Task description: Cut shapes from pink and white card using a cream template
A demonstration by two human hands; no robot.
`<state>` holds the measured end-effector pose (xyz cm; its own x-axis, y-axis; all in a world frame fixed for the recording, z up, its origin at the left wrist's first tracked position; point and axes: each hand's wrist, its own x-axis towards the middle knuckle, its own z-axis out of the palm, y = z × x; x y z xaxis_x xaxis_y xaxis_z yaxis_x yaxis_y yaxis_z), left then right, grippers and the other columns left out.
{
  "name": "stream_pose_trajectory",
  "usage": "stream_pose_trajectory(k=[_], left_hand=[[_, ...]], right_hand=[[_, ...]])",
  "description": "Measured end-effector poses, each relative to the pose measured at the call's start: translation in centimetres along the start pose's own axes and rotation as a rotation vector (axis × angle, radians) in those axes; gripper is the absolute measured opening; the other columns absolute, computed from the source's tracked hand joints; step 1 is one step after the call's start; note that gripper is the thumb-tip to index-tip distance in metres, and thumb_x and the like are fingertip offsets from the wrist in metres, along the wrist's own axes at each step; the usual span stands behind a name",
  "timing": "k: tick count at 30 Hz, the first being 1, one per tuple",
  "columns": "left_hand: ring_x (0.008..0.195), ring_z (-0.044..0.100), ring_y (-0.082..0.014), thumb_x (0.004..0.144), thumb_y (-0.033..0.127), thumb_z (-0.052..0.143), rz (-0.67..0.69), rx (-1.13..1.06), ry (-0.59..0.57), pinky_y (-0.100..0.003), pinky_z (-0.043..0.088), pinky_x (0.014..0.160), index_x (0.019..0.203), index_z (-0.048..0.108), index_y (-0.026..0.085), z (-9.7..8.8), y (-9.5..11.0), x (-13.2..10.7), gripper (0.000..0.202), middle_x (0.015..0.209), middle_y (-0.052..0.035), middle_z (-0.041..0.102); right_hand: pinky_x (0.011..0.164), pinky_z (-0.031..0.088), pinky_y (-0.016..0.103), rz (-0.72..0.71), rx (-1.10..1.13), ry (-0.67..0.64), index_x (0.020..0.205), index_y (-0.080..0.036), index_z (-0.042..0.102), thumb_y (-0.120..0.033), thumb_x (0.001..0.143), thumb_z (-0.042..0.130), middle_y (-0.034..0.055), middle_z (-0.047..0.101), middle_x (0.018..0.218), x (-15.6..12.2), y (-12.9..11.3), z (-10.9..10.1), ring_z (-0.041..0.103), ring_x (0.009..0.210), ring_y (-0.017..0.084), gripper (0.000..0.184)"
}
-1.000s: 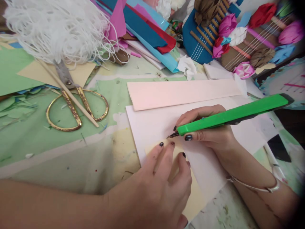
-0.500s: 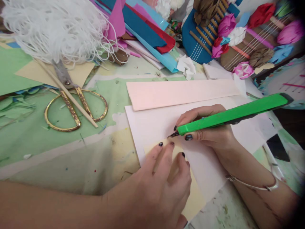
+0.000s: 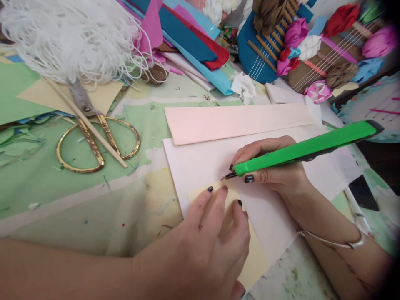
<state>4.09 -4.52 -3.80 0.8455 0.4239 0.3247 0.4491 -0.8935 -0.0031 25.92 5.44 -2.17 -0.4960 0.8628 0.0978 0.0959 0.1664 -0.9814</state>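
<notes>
- Fingers of the right hand (image 3: 281,181): closed round a green knife (image 3: 300,148) in a pen-like grip, the thumb laid along its near side.
- Fingers of the left hand (image 3: 209,250): moderately spread, grasping nothing, and laid over a sheet of yellow paper (image 3: 256,258) so that it appears to be held down.
- Blade (image 3: 229,175): projected from the front of the knife, its point at the far edge of the yellow paper, just beyond the left fingertips. Whether the surface is touched cannot be told.
- Handling, as judged: the yellow paper is best pressed flat and prevented from turning; the blade should be guided lightly and evenly along the edge, and the left fingertips should be kept out of its path, since little room is left between them.
- Yellow paper: placed on a larger white sheet (image 3: 200,162), partly covered by the left hand.
- Pink folded strip (image 3: 231,123): laid across the far part of the white sheet, apart from the blade.
- Worktop (image 3: 78,225): paint-marked; scissors (image 3: 91,143) are seen to the left, crossed by a thin wooden stick (image 3: 108,147), with a heap of white cord (image 3: 75,37) behind.
</notes>
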Motion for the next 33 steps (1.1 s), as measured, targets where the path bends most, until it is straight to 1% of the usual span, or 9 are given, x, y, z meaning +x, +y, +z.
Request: stream_pose_trajectory(k=[8, 15, 20, 26, 33], left_hand=[[0.124, 0.056, -0.0399, 0.101, 0.041, 0.035, 0.006, 0.019, 0.011, -0.051, 0.047, 0.098, 0.129, 0.063, 0.014, 0.06, 0.04, -0.07, 0.048, 0.133, -0.0102, 0.061], [0.122, 0.057, -0.0399, 0.101, 0.041, 0.035, -0.001, 0.019, 0.029, -0.052, 0.047, 0.099, 0.129, 0.063, 0.014, 0.17, 0.04, -0.09, 0.049, 0.132, -0.0101, 0.062], [0.123, 0.058, -0.0392, 0.101, 0.042, 0.035, -0.001, 0.033, 0.038, -0.051, 0.048, 0.098, 0.128, 0.064, 0.015, 0.25, 0.07, -0.23, 0.049, 0.131, -0.0093, 0.063], [0.124, 0.057, -0.0393, 0.102, 0.041, 0.032, -0.002, 0.032, 0.024, -0.051, 0.047, 0.099, 0.130, 0.062, 0.014, 0.37, 0.09, -0.19, 0.049, 0.133, -0.0094, 0.062], [0.122, 0.058, -0.0390, 0.101, 0.041, 0.034, 0.000, 0.036, 0.037, -0.052, 0.048, 0.098, 0.129, 0.064, 0.014, 0.33, 0.12, -0.06, 0.049, 0.131, -0.0092, 0.063]], right_hand=[[0.066, 0.061, 0.030, 0.002, -0.012, 0.006, 0.085, -0.022, 0.080, -0.027, 0.065, 0.089, 0.0031, 0.078, 0.080, -0.04, -0.07, -0.12, 0.074, 0.073, 0.020, 0.022], [0.063, 0.060, 0.030, -0.026, -0.004, 0.014, 0.085, -0.023, 0.081, -0.031, 0.064, 0.090, 0.0034, 0.078, 0.078, 0.10, 0.24, -0.44, 0.074, 0.071, 0.021, 0.024], [0.063, 0.060, 0.031, -0.023, 0.007, 0.013, 0.085, -0.022, 0.081, -0.028, 0.063, 0.090, 0.0037, 0.078, 0.078, 0.10, 0.38, -0.46, 0.073, 0.071, 0.022, 0.024], [0.062, 0.060, 0.032, -0.019, -0.007, 0.023, 0.083, -0.024, 0.081, -0.034, 0.062, 0.090, 0.0031, 0.077, 0.076, 0.09, 0.39, -0.64, 0.073, 0.070, 0.022, 0.025], [0.063, 0.060, 0.031, -0.030, 0.004, 0.022, 0.085, -0.023, 0.081, -0.029, 0.063, 0.090, 0.0028, 0.078, 0.077, 0.03, 0.43, -0.69, 0.073, 0.071, 0.021, 0.024]])
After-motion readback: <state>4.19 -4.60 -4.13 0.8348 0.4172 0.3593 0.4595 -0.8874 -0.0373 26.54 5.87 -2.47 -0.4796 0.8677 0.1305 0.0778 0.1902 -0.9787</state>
